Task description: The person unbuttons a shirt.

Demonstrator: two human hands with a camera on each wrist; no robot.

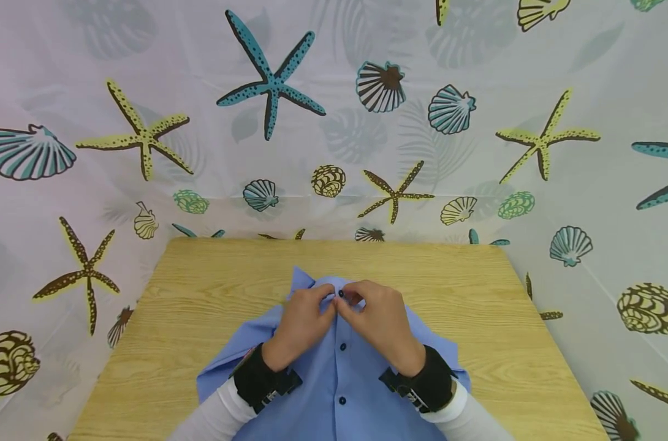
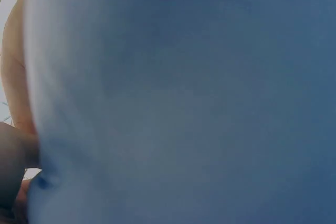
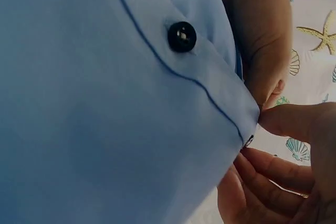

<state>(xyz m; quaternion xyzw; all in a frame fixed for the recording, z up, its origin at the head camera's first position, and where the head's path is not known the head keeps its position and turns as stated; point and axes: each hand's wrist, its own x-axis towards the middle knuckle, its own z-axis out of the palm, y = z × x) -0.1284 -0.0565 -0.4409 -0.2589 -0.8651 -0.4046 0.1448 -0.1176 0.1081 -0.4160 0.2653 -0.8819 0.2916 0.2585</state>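
A blue button-up shirt (image 1: 312,392) lies front side up, its collar away from me. Near the collar, my left hand (image 1: 303,321) pinches the placket edge between thumb and index finger. Facing it, my right hand (image 1: 382,318) pinches the placket beside a dark button (image 1: 341,293), the fingertips of both hands almost meeting. Lower down the front run another dark button (image 1: 342,346) and a third button (image 1: 342,400). In the right wrist view the shirt front (image 3: 105,119) is lifted and creased towards the fingers. Blue fabric (image 2: 173,98) fills most of the left wrist view.
Under the shirt is a wooden table (image 1: 510,343). A white curtain (image 1: 334,141) printed with starfish and shells hangs behind the table and along both sides. Black straps with small cameras (image 1: 430,380) circle both wrists over white sleeves (image 1: 218,413).
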